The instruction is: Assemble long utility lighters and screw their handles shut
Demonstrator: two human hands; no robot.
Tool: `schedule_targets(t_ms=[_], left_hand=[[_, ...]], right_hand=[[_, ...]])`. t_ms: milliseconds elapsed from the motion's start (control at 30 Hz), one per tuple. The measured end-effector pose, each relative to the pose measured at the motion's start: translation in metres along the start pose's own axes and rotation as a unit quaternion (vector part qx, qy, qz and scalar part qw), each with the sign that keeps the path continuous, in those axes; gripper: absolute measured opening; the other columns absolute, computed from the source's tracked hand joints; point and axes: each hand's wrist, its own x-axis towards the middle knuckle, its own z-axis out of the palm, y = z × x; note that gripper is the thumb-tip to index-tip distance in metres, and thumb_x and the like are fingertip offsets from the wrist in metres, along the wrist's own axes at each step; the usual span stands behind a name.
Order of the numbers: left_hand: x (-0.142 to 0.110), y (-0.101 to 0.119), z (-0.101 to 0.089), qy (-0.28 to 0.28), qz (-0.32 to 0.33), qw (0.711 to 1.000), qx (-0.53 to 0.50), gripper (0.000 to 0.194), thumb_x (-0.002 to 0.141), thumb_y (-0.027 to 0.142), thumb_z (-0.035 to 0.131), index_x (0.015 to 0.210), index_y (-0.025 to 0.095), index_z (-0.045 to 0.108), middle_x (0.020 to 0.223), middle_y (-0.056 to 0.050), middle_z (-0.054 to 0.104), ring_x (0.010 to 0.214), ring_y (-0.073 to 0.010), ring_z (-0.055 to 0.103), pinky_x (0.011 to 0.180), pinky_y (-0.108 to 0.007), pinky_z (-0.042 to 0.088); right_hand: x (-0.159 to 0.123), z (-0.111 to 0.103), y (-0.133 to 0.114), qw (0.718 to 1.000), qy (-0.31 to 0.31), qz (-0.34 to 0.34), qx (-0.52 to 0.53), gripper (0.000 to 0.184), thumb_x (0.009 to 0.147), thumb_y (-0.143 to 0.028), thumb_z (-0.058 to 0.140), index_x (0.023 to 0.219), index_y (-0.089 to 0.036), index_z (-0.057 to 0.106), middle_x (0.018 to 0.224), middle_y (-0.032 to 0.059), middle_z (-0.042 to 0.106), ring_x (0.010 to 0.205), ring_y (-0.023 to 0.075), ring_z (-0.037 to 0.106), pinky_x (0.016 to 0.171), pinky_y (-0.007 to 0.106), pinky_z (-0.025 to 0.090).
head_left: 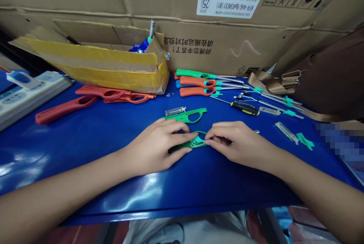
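Both forearms lie low across the blue desk (85,141), converging at its middle. The left hand (155,147) lies palm-down, fingers pinning a green lighter shell (189,144) flat. The right hand (236,141) pinches the shell's teal trigger (198,138).

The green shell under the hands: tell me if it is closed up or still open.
Open. The green shell lies flat under both hands, inner parts showing, and its matching half lies apart just behind, on the blue table.
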Motion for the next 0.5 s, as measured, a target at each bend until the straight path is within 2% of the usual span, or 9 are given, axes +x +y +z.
schedule_targets(t_ms=[200, 500], left_hand=[[-0.0001, -0.0008, 0.0003, 0.005, 0.006, 1.0, -0.002, 0.033, 0.099, 0.029, 0.06, 0.131, 0.023, 0.066, 0.116, -0.006, 0.068, 0.107, -0.0222, 0.065, 0.089, -0.037, 0.045], [-0.001, 0.0001, -0.001, -0.005, 0.002, 1.0, 0.013, 0.033, 0.1, 0.03, 0.057, 0.132, 0.025, 0.065, 0.117, -0.006, 0.068, 0.106, -0.0226, 0.066, 0.088, -0.037, 0.045]], right_hand=[[-0.0003, -0.0016, 0.0005, 1.0, 0.003, -0.022, -0.002, 0.014, 0.096, -0.016, 0.058, 0.088, -0.017, 0.068, 0.077, 0.0003, 0.063, 0.065, 0.0106, 0.054, 0.062, 0.023, 0.039], [-0.0004, 0.0011, 0.0006, 1.0, -0.009, -0.021, -0.009, 0.016, 0.097, -0.018, 0.055, 0.085, -0.016, 0.066, 0.075, -0.0001, 0.059, 0.066, 0.0112, 0.052, 0.062, 0.024, 0.037]])
